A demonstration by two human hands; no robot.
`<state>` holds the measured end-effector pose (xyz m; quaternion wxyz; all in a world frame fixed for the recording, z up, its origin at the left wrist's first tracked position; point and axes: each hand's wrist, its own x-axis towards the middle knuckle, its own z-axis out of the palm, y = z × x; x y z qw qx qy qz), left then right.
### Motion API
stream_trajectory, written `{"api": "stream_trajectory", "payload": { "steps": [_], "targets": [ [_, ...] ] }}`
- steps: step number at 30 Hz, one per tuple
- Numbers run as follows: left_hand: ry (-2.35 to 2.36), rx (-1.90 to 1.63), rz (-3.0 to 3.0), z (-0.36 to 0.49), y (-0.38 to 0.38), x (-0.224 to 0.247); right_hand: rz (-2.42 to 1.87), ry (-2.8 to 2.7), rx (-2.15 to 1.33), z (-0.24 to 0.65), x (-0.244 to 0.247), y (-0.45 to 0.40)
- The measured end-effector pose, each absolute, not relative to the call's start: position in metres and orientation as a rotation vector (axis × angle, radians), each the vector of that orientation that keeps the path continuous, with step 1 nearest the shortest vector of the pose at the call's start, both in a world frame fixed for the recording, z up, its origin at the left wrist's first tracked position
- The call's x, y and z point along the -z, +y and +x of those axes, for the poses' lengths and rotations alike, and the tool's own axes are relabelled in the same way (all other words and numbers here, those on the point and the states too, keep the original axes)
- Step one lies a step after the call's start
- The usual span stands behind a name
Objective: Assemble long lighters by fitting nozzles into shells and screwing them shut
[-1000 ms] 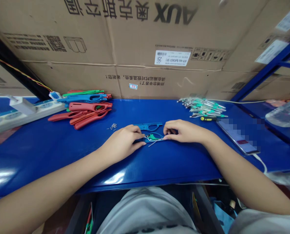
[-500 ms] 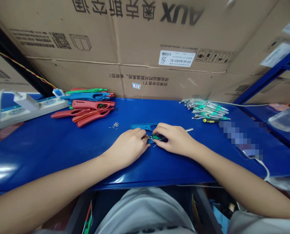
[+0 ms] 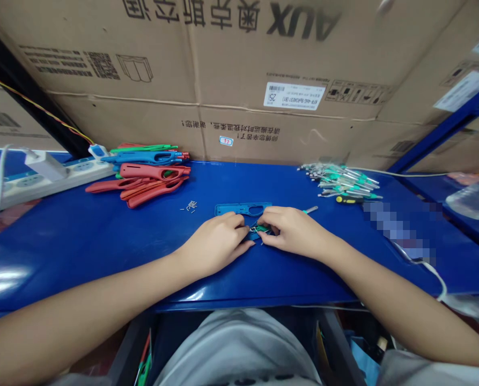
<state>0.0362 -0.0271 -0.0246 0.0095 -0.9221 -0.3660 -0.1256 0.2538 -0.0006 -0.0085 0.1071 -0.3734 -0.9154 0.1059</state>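
Between my hands, near the middle of the bench, lies a lower blue plastic lighter shell half, mostly covered by fingers. My left hand is closed at the left end of this piece. My right hand pinches a small green lighter mechanism with thin white wire over the shell. A metal tube sticks out beyond the right knuckles. Just behind my fingers, another blue lighter shell half with an oval opening rests hollow side up.
Red, blue and green lighter shells are piled back left beside a white power strip. Small metal pins lie left of centre. Green-and-metal lighter inserts and a yellow-black screwdriver are back right. A large carton stands behind.
Both hands have shifted slightly at the lower shell, the left thumb stretching further right. More of the rear blue shell half's opening shows.
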Motion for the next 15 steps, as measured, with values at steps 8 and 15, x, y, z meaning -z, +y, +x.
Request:
{"api": "stream_trajectory", "payload": {
  "steps": [8,15],
  "targets": [
    [-1.121,0.389,-2.887,0.0368,-0.0268,0.0236,-1.048,-2.701,-0.326,0.2569,0.0107,0.0016],
    [-1.139,0.414,-2.898,0.0338,-0.0253,0.0238,-1.027,-2.622,-0.463,0.2631,0.0102,0.0045]
  ]
}}
